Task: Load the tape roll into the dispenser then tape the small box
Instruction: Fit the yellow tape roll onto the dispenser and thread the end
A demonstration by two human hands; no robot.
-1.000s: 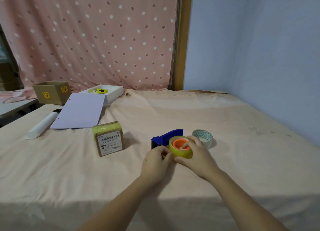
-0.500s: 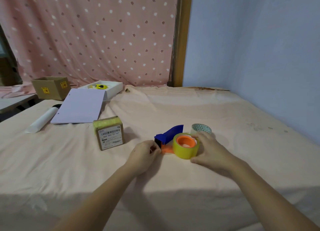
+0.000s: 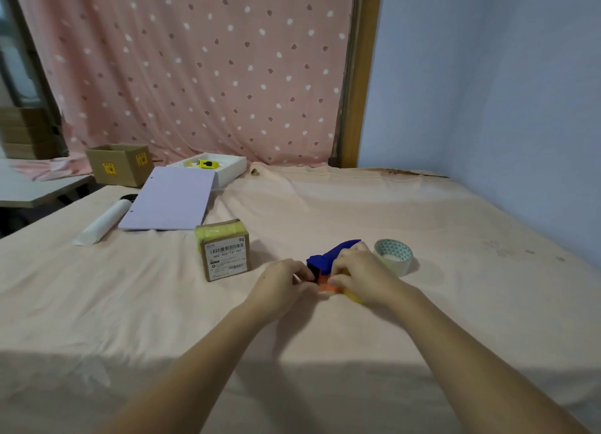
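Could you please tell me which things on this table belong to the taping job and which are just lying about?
Job:
- dispenser, under both hands
- yellow tape roll, mostly hidden by the right hand
- left hand
- small box

Lying about:
- patterned tape roll
- open carton
- white tray
- purple sheet
- paper roll

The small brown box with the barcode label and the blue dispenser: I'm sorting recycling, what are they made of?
The small brown box looks like matte cardboard, with a white paper label and yellowish tape on top. The blue dispenser looks like smooth moulded plastic, uniformly coloured.
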